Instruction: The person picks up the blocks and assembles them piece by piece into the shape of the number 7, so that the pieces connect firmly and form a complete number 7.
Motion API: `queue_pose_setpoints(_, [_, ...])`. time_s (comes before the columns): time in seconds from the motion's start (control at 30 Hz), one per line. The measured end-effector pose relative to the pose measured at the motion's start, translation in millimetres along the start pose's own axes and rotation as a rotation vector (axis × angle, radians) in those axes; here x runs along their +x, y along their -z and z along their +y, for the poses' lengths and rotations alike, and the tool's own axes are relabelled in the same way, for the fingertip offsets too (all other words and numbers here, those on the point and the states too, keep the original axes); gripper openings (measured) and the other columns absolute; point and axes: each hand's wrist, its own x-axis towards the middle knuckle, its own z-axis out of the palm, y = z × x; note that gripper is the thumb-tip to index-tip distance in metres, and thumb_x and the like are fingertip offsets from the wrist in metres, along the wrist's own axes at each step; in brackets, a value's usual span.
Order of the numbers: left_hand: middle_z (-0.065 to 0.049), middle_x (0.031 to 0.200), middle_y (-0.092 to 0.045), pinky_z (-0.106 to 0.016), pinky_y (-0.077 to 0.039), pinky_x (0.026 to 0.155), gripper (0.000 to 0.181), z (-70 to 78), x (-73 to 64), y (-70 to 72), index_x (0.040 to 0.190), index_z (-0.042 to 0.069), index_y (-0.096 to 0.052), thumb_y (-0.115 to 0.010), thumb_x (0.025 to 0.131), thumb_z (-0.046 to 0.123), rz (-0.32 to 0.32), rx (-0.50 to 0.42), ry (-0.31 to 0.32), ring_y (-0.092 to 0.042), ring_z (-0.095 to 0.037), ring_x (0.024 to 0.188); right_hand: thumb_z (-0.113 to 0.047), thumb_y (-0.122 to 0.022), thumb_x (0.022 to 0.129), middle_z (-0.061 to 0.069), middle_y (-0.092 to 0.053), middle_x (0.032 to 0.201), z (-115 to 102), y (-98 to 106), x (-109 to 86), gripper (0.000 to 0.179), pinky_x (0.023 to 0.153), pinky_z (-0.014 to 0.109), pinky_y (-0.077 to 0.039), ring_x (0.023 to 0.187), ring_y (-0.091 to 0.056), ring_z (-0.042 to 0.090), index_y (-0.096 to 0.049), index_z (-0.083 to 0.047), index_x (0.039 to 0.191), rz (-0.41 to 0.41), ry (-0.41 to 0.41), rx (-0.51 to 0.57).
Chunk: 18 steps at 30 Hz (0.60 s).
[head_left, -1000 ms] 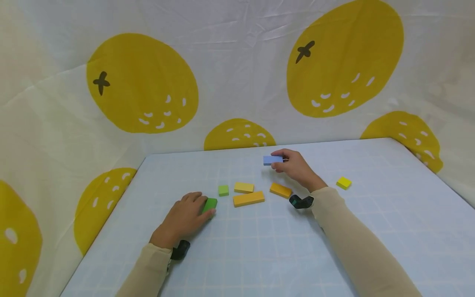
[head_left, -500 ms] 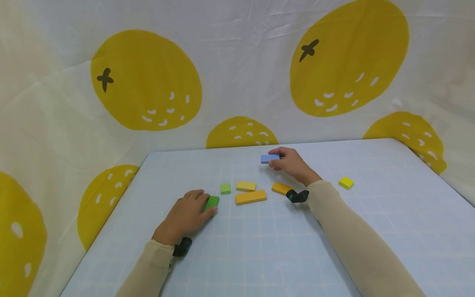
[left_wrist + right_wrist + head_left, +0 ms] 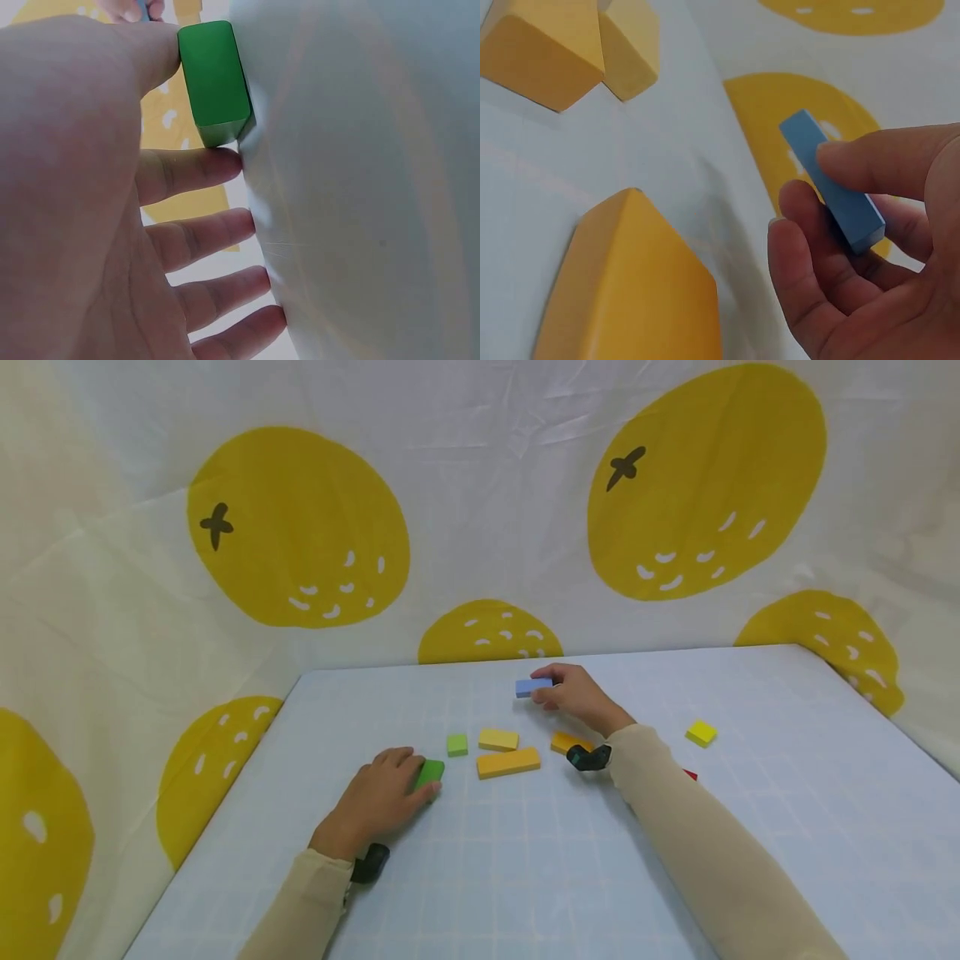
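Observation:
My left hand [image 3: 382, 797] rests on the table around a dark green block [image 3: 430, 773], gripping it between thumb and index finger. In the left wrist view the green block [image 3: 215, 79] lies against the tabletop while the other fingertips touch the surface. At the back of the table, my right hand [image 3: 573, 693] pinches a flat blue block [image 3: 528, 687] by one end. The right wrist view shows the blue block [image 3: 836, 184] between thumb and fingers, held above the table.
Between the hands lie a light green block [image 3: 457, 745], a pale yellow block [image 3: 498, 740], a long orange-yellow block [image 3: 508, 763] and an orange block [image 3: 566, 742] partly behind the right wrist camera. A bright yellow block [image 3: 701, 733] sits right; a red block [image 3: 691, 774] peeks past the sleeve.
My right hand has shifted a little left with the blue block. The red block has come into sight beside the right sleeve. My left hand stays on the green block.

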Motion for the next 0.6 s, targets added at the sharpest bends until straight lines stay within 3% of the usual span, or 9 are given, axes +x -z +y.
queue_pose_setpoints(0.23, [-0.018, 0.141, -0.053, -0.058, -0.044, 0.099, 0.059, -5.3, 0.9, -2.9, 0.135, 0.004, -0.059, -0.057, 0.099, 0.051, 0.026, 0.019, -0.022, -0.047, -0.037, 0.132, -0.02, -0.069, 0.095, 0.012, -0.063, 0.121, -7.3, -3.8, 2.7, 0.043, 0.097, 0.041, -0.048, 0.096, -0.064, 0.027, -0.059, -0.009, 0.136, 0.005, 0.02, -0.061])
queue_pose_setpoints(0.6, [-0.019, 0.14, -0.053, -0.057, -0.044, 0.1, 0.06, -4.5, -1.8, -0.8, 0.135, 0.004, -0.059, -0.057, 0.099, 0.051, 0.013, 0.01, -0.014, -0.047, -0.037, 0.132, -0.022, -0.068, 0.095, 0.009, -0.067, 0.11, 4.0, -11.8, 16.7, 0.039, 0.091, 0.037, -0.049, 0.093, -0.062, 0.026, -0.061, -0.011, 0.132, 0.02, -0.011, -0.08])
